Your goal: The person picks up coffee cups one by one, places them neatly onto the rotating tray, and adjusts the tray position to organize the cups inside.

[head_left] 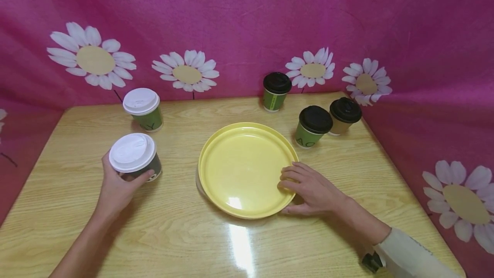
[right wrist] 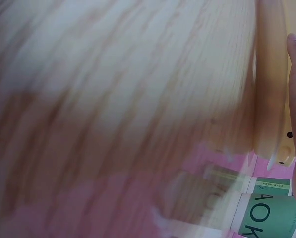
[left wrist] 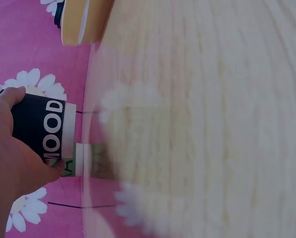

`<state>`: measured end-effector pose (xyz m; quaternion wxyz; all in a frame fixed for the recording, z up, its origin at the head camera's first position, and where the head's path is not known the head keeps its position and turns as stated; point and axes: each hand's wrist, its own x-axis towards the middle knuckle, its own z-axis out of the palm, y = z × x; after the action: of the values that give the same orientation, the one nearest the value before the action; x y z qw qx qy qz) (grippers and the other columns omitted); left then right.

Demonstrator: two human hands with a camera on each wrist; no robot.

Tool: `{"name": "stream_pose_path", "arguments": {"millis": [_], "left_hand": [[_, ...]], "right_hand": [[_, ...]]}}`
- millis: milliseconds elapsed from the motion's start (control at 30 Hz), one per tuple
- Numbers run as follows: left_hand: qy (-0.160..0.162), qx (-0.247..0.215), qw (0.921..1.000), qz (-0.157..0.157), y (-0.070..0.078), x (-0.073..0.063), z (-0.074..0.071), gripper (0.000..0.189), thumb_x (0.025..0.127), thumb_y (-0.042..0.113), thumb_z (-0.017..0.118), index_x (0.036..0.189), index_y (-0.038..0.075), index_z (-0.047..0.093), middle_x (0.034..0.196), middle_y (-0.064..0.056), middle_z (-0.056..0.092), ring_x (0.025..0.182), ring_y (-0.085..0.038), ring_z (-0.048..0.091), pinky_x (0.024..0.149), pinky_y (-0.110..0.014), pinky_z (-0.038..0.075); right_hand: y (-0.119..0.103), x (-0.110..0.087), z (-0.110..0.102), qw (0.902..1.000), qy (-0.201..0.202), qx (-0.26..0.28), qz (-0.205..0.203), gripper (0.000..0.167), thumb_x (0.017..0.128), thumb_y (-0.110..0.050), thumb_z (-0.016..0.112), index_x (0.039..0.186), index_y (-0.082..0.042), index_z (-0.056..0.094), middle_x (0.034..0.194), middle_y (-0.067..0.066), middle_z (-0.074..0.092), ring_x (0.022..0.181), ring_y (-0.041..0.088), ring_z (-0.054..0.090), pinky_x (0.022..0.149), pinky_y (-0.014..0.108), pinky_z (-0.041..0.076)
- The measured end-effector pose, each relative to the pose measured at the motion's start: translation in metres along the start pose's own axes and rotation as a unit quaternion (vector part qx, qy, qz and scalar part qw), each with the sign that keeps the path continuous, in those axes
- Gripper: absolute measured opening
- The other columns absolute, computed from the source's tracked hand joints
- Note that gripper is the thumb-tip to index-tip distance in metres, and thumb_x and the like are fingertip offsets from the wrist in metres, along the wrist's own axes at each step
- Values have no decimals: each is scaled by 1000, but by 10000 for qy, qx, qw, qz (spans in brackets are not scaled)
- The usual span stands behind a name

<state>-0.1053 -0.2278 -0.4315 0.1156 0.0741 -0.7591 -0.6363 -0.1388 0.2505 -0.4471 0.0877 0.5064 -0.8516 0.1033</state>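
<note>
White-lidded black cup [head_left: 136,156], at 9 o'clock of the yellow tray [head_left: 247,158], looks light and easily dented, best held round its wall where the left hand [head_left: 117,186] curls, the right hand [head_left: 313,190] pinching the tray at 4 o'clock.

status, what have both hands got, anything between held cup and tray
Left hand grips white-lidded black MOOD cup. Right hand holds yellow round tray by rim. Nothing standing between the two. Green AOK-lettered cup close beyond tray.
</note>
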Motion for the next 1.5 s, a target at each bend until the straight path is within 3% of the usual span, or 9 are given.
{"name": "stream_pose_path", "arguments": {"millis": [300,467,567,900,1133,1500], "left_hand": [[-176,312,9990,265,11,-6,6,97,79,-8,77,150,8,14,136,1,35,118,-11,43,94,-10,40],[-304,61,9985,461,15,-9,11,96,78,-12,76,150,7,15,138,-2,35,118,-11,44,96,-10,40],[-366,-150,9981,479,20,-10,14,98,77,-14,75,151,9,15,138,-3,36,118,-13,44,96,-12,41],[-548,123,9965,611,34,-18,25,97,77,-10,78,150,7,16,138,-1,37,120,-9,44,100,-12,37],[-751,272,9944,698,39,-21,30,99,76,-6,81,150,7,17,141,-3,36,124,-8,41,103,-12,33],[-1027,117,9920,721,43,-25,38,99,75,-5,82,150,7,19,140,-4,39,125,-9,42,105,-13,31]], "right_hand": [[2,-1,3,9999,86,-4,-85,59,86,-66,64,112,-13,66,120,7,63,121,28,52,112,46,29],[1,-2,3,10000,67,15,-69,59,85,-66,64,112,-14,66,120,7,63,121,27,52,112,46,29],[0,-2,2,10000,37,26,-21,59,85,-67,63,112,-14,66,121,6,63,122,27,51,113,45,28],[0,-2,2,10000,7,-1,31,60,85,-68,63,113,-14,67,121,6,63,123,26,51,114,45,27],[0,-2,2,10000,-3,-1,35,60,84,-67,64,113,-14,66,122,6,62,123,26,51,115,45,26],[0,-1,2,10000,72,11,-16,60,84,-66,65,112,-14,67,121,7,63,122,27,52,114,46,27]]}}
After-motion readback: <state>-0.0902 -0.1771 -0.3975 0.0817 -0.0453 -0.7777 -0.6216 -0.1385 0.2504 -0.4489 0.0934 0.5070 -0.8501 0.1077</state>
